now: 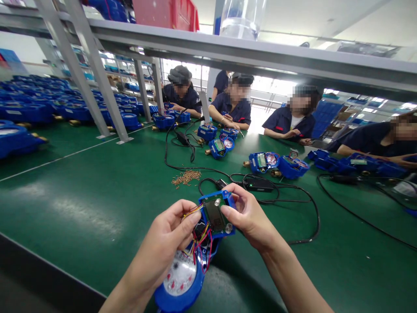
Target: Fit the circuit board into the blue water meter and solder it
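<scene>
A blue water meter (187, 291) with a round white dial lies on the green table in front of me. Above its far end a small blue housing with a circuit board and display (213, 215) is tilted up. My right hand (246, 213) grips that housing by its right edge, thumb on the front. Thin red, yellow and white wires (203, 237) run between board and meter. With thumb and forefinger, my left hand (174, 230) pinches several of these wires at the board's left side.
A pile of small brass-coloured screws (187, 177) lies beyond my hands, near black cables and a black adapter (259, 183). More opened blue meters (262, 161) stand farther back, before several seated co-workers. Metal shelf posts (97, 78) rise at left, beside many meters (65, 104); a shelf (228, 50) spans overhead.
</scene>
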Tool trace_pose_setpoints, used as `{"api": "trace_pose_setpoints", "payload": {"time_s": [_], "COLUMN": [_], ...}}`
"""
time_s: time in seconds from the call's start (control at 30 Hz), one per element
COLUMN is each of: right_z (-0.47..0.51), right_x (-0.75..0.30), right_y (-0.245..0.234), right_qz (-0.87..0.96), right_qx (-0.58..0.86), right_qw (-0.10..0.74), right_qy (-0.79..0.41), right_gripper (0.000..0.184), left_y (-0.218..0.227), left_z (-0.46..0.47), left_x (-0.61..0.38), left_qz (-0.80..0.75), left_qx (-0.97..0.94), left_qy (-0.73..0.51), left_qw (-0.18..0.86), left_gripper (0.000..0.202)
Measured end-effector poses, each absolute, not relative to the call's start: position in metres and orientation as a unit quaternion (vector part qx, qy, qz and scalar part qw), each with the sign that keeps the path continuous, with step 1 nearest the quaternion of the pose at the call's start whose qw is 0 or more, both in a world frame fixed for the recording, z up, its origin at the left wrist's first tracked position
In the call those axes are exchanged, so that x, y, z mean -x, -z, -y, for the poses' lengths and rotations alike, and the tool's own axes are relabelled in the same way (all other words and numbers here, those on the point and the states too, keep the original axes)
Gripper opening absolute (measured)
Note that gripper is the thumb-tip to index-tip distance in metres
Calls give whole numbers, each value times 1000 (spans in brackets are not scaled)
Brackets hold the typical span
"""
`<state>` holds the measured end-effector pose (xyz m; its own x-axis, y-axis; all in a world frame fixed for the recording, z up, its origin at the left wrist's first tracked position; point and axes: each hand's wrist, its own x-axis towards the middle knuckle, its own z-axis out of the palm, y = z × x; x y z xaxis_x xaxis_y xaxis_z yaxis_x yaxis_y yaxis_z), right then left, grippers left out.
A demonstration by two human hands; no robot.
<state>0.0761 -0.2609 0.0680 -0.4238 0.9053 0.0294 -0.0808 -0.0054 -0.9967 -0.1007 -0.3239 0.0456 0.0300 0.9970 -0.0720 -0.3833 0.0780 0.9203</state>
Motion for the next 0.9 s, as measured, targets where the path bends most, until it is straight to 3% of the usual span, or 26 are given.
{"api": "trace_pose_setpoints", "payload": {"time_s": [0.3, 0.67, 0.9], "right_z": [262, 257, 255], "right_x": [-74, -76, -77], "right_y": [-72, -56, -57], "right_qz": [613, 563, 572], "right_qx": [383, 314, 317], "right_qw": [400, 409, 402], "right_qy": [-563, -647, -641], "right_gripper": [32, 44, 45], "left_y": [-42, -44, -45], "left_z": [323, 320, 320], "left_x": [101, 101, 101], "left_qz": [-392, -412, -392], "left_qx": [-372, -376, -378], "left_qy": [-557, -567, -594], "left_qw": [631, 606, 592], "left_gripper": [27, 30, 26]}}
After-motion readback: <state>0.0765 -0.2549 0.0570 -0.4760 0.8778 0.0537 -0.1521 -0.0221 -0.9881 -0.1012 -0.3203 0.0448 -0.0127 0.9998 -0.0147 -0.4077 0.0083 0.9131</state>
